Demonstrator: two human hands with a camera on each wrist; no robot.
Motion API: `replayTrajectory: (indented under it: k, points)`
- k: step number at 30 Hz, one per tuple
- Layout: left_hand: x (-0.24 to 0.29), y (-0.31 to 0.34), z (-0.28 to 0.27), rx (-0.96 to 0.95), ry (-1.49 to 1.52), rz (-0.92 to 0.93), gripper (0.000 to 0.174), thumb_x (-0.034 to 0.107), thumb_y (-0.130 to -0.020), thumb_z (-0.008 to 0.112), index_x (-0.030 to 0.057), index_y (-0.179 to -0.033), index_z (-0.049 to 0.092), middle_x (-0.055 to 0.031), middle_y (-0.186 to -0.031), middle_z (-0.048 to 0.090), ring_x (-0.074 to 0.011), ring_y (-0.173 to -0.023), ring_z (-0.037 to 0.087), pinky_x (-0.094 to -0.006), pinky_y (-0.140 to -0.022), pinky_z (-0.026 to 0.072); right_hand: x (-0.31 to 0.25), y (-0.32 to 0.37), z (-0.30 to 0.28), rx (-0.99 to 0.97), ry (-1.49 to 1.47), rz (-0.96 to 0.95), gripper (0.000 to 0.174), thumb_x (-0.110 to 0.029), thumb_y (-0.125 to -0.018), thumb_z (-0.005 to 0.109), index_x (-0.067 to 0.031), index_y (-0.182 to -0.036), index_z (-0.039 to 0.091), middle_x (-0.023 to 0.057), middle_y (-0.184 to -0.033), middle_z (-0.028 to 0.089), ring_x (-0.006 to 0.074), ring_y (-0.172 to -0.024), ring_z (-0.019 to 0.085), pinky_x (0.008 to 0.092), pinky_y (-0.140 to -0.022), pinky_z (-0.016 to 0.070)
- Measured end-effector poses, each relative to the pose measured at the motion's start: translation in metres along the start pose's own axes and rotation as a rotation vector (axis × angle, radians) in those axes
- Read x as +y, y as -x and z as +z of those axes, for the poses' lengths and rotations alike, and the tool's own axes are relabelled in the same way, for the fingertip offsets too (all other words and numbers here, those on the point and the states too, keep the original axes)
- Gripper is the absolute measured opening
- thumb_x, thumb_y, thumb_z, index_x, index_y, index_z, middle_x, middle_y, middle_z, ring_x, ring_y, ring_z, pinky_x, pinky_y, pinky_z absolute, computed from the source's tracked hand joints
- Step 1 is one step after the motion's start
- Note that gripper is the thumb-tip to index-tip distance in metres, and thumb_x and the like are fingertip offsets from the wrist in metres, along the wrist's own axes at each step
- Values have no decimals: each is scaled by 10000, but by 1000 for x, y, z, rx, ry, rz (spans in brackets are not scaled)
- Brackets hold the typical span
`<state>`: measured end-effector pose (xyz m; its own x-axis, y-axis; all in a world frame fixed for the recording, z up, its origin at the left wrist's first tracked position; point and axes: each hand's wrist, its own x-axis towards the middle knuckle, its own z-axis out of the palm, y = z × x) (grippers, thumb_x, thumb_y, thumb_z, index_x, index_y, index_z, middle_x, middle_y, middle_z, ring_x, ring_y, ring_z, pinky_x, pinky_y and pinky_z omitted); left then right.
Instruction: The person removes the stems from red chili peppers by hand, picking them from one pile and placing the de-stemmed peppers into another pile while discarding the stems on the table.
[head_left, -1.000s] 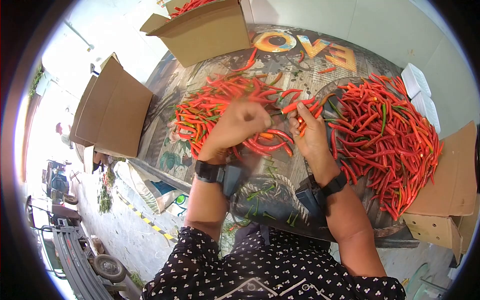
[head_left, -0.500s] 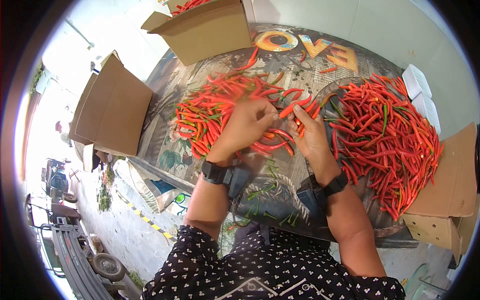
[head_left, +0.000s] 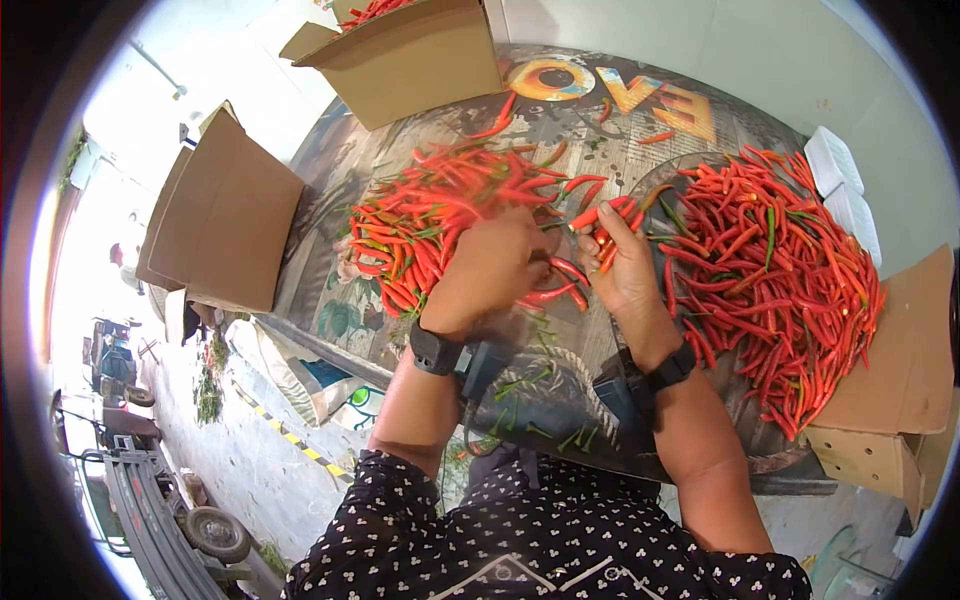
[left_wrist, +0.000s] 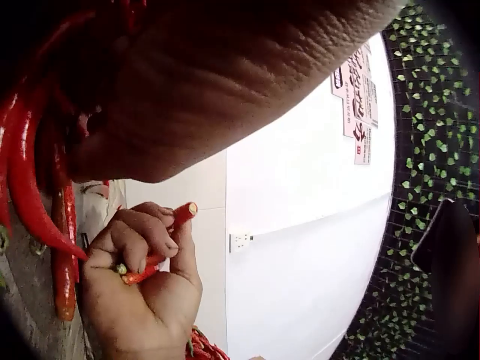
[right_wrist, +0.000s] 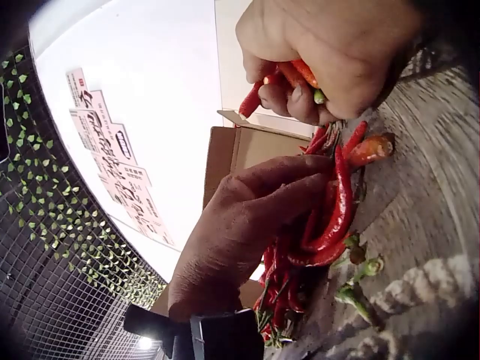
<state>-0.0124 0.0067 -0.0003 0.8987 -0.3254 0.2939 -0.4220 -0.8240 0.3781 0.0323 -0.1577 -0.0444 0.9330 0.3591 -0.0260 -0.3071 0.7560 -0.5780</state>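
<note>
My right hand [head_left: 625, 270] grips several red chillies [right_wrist: 251, 100], with fingers curled round them and the thumb on top; pale stemless ends show in the left wrist view. To its left, my left hand [head_left: 490, 265] is over the near right edge of the left chilli pile [head_left: 400, 215]. Seen from the right wrist, the left hand [right_wrist: 247, 214] has its fingers stretched out, tips against loose red chillies [right_wrist: 341, 206]; its thumb is hidden. Small green stems [right_wrist: 371, 268] lie on the table near them.
A larger chilli heap [head_left: 770, 280] lies to the right, beside white trays [head_left: 832, 165] and an open carton [head_left: 890, 360]. Another carton [head_left: 415, 65] stands at the back, one more [head_left: 235, 220] at the left. Stems [head_left: 540, 432] lie near the front edge.
The left hand has left the chilli held at the right hand's fingertips and moved down and left to loose chillies. The right hand has stayed nearly in place, its thumb now over that chilli.
</note>
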Motion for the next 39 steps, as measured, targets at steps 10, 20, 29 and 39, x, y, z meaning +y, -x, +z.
replayTrajectory:
  k: [10, 20, 29, 39]
  points:
    - [4, -4, -14, -204, 135, -95, 183, 87, -687, 669, 34, -846, 595, -98, -739, 597, -210, -670, 580, -301, -629, 456, 2, -2, -8, 9, -53, 0, 79, -161, -851, 571, -88, -845, 543, 44, -738, 563, 106, -553, 472, 222, -454, 347]
    - [-7, -10, -4, 134, 689, -253, 76, 17, -783, 638, 15, -839, 588, 38, -775, 581, -38, -682, 523, -197, -610, 435, 3, 0, 0, 23, 190, -44, 97, -47, -837, 553, -35, -933, 551, 75, -803, 595, 81, -539, 499, 197, -442, 361]
    - [-8, -9, -4, 63, 749, -240, 68, 35, -783, 632, 14, -828, 586, 41, -750, 562, -32, -664, 504, -194, -591, 424, 5, 0, 0, 29, 356, -60, 135, -89, -839, 611, -39, -954, 564, 27, -755, 573, 59, -536, 486, 189, -435, 345]
    - [-3, -10, -5, 38, 696, -272, 60, 62, -788, 627, 15, -770, 595, 50, -682, 546, -25, -620, 472, -196, -556, 398, 4, 1, 0, -6, 317, -104, 108, -72, -846, 598, -46, -943, 559, 25, -757, 565, 68, -532, 488, 192, -442, 340]
